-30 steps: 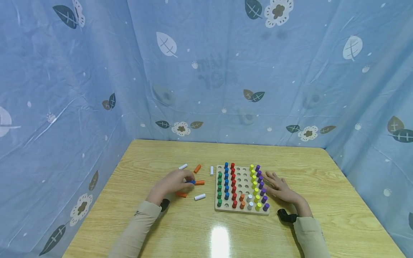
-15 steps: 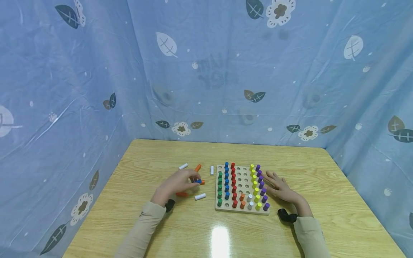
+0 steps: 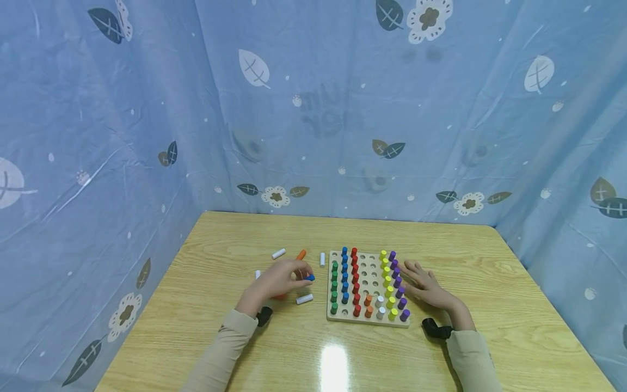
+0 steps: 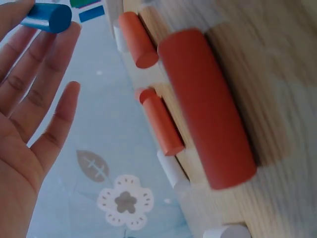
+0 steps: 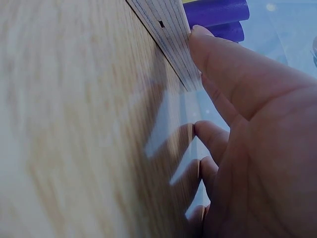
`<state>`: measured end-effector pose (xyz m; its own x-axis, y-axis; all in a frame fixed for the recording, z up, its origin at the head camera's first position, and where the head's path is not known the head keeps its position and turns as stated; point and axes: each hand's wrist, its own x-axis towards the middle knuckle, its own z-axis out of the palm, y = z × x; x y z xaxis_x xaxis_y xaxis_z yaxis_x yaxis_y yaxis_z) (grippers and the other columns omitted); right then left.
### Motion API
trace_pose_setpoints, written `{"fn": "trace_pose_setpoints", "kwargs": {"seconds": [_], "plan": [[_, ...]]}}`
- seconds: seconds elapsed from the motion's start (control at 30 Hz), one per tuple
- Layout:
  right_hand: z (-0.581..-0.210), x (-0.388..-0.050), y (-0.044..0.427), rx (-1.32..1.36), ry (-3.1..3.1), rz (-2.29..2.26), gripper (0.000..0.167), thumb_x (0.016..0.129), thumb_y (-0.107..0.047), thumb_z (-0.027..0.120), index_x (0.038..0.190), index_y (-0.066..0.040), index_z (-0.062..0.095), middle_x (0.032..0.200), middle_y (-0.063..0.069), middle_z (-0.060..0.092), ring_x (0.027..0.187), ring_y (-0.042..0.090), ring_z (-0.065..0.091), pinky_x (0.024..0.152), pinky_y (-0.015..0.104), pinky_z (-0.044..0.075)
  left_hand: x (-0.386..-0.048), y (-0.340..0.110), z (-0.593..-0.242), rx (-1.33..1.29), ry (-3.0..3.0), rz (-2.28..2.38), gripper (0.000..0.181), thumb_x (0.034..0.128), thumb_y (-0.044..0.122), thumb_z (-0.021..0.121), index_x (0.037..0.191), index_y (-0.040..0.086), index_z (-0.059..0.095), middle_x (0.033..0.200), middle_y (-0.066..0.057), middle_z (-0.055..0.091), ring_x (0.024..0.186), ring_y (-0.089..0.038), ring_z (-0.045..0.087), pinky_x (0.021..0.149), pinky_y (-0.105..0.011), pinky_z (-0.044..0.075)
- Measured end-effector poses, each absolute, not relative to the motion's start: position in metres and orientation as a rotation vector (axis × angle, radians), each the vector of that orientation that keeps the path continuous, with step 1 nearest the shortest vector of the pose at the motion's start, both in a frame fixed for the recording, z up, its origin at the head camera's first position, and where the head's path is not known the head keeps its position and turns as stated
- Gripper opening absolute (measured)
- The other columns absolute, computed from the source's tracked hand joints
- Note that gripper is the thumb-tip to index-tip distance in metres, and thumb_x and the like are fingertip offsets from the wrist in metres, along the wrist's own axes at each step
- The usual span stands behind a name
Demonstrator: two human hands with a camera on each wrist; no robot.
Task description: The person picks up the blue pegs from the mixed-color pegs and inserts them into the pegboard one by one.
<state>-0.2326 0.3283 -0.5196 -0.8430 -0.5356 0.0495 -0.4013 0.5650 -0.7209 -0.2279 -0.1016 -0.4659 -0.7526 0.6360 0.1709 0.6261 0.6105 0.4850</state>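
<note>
My left hand (image 3: 278,282) pinches a blue peg (image 4: 49,18) between thumb and fingertips, held above the table to the left of the wooden pegboard (image 3: 368,319). My right hand (image 3: 429,287) lies against the board's right edge, fingers spread; in the right wrist view its thumb touches the board's side beside the purple pegs (image 5: 218,14). Upright pegs stand in columns on the board: green (image 3: 334,287), blue (image 3: 345,277), red (image 3: 355,277), yellow (image 3: 388,281) and purple. Two orange pegs and two white pegs stand near the front, with bare holes behind them.
Loose orange pegs (image 4: 208,109) lie on the table under and around my left hand, some hidden in the head view. Several white pegs (image 3: 304,299) lie scattered there too. A blue patterned curtain (image 3: 343,109) surrounds the table (image 3: 274,348) at the back and sides.
My left hand has moved right with the blue peg, from over the orange pegs toward the board. A white peg now shows behind it. The right hand has stayed in place.
</note>
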Motion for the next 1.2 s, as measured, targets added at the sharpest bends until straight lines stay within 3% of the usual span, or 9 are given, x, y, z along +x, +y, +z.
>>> {"fn": "trace_pose_setpoints", "kwargs": {"seconds": [0.3,0.57,0.87,1.2], "plan": [[-0.517,-0.231,0.327,-0.787,2.610,-1.156,0.054,0.095,-0.013,0.049,0.144,0.001,0.028,0.149,0.032,0.007,0.134,0.052,-0.010,0.098,0.069,-0.016,-0.224,-0.092,-0.473,1.121,2.768,1.006,0.017,0.0877,0.034,0.063,0.102,0.023,0.064,0.088,0.013,0.065,0.079,0.003,0.059,0.076,-0.028,0.053],[-0.517,-0.231,0.326,-0.780,2.614,-1.156,0.054,0.095,-0.013,0.050,0.143,0.001,0.029,0.149,0.031,0.007,0.134,0.052,-0.009,0.098,0.069,-0.016,-0.219,-0.084,-0.478,1.061,2.673,1.188,0.016,0.0876,0.034,0.063,0.102,0.026,0.063,0.089,0.015,0.063,0.080,0.001,0.059,0.073,-0.022,0.050],[-0.517,-0.231,0.326,-0.761,2.617,-1.145,0.054,0.096,-0.015,0.049,0.143,0.001,0.029,0.150,0.031,0.006,0.135,0.052,-0.010,0.098,0.068,-0.016,-0.218,-0.075,-0.484,1.094,2.608,1.305,0.020,0.0865,0.036,0.063,0.102,0.025,0.065,0.093,0.014,0.064,0.082,0.000,0.058,0.078,-0.034,0.053],[-0.518,-0.231,0.326,-0.752,2.627,-1.123,0.056,0.096,-0.018,0.049,0.144,0.001,0.028,0.150,0.030,0.006,0.134,0.052,-0.009,0.098,0.069,-0.015,-0.213,-0.065,-0.483,1.068,2.574,1.386,0.020,0.0854,0.037,0.065,0.101,0.024,0.065,0.090,0.014,0.065,0.082,0.000,0.060,0.078,-0.031,0.053]]}}
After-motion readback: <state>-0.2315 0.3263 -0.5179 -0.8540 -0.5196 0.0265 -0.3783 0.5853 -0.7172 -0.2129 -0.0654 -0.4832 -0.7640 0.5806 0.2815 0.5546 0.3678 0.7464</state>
